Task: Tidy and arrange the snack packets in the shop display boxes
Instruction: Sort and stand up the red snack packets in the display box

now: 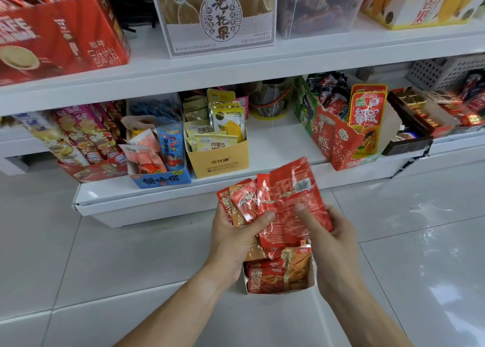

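Note:
A fanned stack of red snack packets point(286, 202) is held over the floor in front of the low shelf. My left hand point(233, 236) grips the stack from the left, thumb lying across the packet faces. My right hand point(330, 239) holds the right side, its thumb pressing on the front packet. Directly below sits a small white display box point(311, 281) on the floor tiles, holding more red and orange packets point(278, 273). My hands hide part of the box.
The bottom shelf point(283, 147) carries a yellow box point(223, 160), a blue box point(162, 180), a red and green box point(341, 147) and a dark tray point(409, 142), with a bare gap between yellow and red boxes. Larger cartons stand on the upper shelf point(183, 68).

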`<state>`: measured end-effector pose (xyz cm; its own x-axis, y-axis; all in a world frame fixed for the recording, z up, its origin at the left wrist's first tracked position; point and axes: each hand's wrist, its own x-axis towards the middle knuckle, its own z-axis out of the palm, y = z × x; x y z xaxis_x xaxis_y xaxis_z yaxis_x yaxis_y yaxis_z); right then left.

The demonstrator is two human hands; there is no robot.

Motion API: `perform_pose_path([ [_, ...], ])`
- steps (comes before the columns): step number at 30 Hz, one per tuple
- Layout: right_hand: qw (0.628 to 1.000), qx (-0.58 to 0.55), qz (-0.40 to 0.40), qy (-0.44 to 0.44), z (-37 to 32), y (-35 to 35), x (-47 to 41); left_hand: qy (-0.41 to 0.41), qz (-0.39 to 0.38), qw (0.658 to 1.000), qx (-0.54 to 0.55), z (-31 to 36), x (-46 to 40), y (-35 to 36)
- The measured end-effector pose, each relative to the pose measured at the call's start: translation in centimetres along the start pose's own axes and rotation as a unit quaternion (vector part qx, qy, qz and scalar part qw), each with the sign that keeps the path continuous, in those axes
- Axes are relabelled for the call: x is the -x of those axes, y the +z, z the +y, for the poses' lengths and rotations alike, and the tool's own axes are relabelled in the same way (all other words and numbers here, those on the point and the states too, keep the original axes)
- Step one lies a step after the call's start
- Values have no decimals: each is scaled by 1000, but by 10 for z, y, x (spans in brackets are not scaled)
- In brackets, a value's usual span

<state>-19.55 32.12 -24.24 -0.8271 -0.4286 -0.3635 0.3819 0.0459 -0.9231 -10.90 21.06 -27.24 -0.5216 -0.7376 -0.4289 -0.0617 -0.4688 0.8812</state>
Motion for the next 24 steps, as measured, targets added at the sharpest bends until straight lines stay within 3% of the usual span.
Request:
perform_pose_path([
  [3, 999, 3, -5, 41, 7, 0, -5, -33, -31, 999, 30, 3, 1, 0],
  [8, 986, -120, -23, 111, 2, -9, -17, -68, -70, 994, 41, 7, -2, -10],
  [11, 977, -188, -4, 96, -3, -22, -26, -72, -61, 994, 53, 9, -5, -13],
  [14, 985, -170, 27, -4, -8, -33, -30, -66, -50, 995, 51, 9, -9, -15],
  [16, 988, -44, 66, -131, -7, -33, -27, -61, -48, 996, 54, 9, -9, -15],
  [19, 924, 159, 89, -337, 7, -23, -18, -48, -44, 996, 56, 9, -8, -11],
  [21, 894, 216, 67, -387, 22, -16, -15, -33, -36, 997, 54, 10, -7, -7],
  [24, 878, 286, 20, -384, 40, -9, -11, -18, -38, 998, 52, 9, -5, -3],
])
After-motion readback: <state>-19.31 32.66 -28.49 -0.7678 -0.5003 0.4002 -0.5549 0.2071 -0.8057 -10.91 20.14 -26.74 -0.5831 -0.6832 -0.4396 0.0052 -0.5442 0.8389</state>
